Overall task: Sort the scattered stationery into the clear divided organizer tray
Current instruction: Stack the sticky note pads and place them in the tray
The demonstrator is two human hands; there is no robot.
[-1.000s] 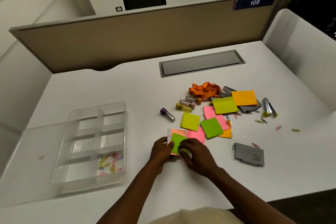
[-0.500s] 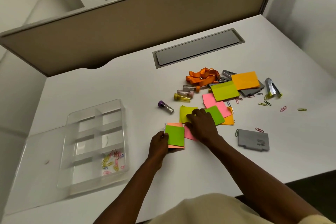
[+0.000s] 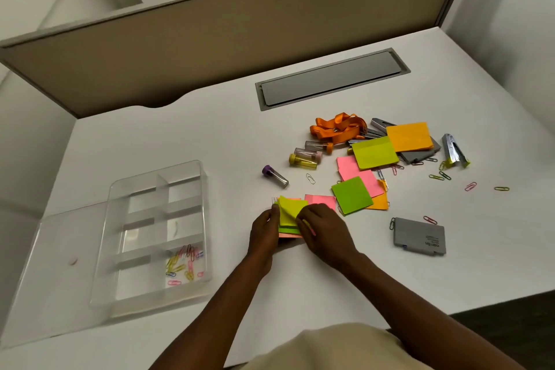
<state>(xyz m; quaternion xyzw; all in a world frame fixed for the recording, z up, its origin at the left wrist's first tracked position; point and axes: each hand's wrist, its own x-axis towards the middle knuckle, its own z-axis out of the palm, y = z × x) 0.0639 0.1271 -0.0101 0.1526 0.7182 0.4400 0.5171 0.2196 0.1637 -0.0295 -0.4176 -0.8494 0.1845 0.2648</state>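
Note:
A small stack of sticky notes (image 3: pixel 289 213), yellow on top of green and salmon, lies on the white desk. My left hand (image 3: pixel 264 231) grips its left edge. My right hand (image 3: pixel 322 227) pinches the yellow top sheet at its right side, curling it. The clear divided organizer tray (image 3: pixel 156 189) stands to the left, with coloured paper clips (image 3: pixel 183 261) in its near right compartment. More sticky notes lie to the right: a pink one (image 3: pixel 320 200), a green one (image 3: pixel 352 195), a yellow-green pad (image 3: pixel 374 152) and an orange pad (image 3: pixel 409 137).
Small capped tubes (image 3: pixel 303 159), a purple-capped tube (image 3: pixel 274 176), an orange lanyard (image 3: pixel 338 128), a stapler (image 3: pixel 453 150), a grey case (image 3: pixel 420 236) and loose paper clips (image 3: pixel 470 186) lie scattered right. The tray's clear lid (image 3: pixel 57 273) lies left. A cable hatch (image 3: pixel 330 79) sits ahead.
My right hand came back from the loose notes with a yellow sheet and laid it on the stack that my left hand holds. The green sheet is covered now.

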